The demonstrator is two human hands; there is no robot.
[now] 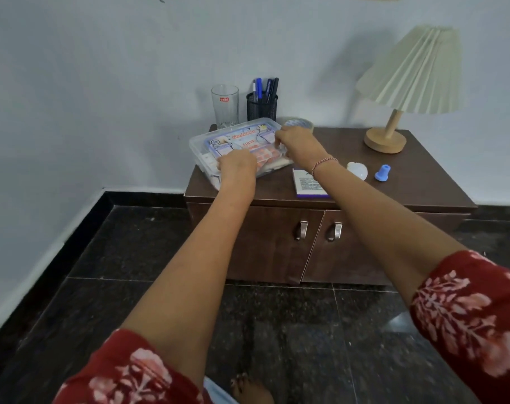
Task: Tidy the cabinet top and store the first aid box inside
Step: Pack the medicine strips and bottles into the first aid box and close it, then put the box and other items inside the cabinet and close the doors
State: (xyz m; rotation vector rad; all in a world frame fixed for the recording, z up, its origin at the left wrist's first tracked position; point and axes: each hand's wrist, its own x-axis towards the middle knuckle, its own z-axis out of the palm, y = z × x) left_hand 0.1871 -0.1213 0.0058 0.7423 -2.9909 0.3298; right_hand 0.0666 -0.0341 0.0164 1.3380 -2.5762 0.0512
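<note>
A clear plastic first aid box with a printed blue and orange label lies on the left part of the dark brown cabinet top. My left hand rests on the box's near edge with its fingers curled over it. My right hand grips the box's right side, with the fingers pinched on the lid's edge. The two cabinet doors below are closed.
A drinking glass and a black mesh pen holder stand behind the box, with a tape roll beside them. A small white-and-purple carton, a white lump, a blue cap and a pleated lamp occupy the right side.
</note>
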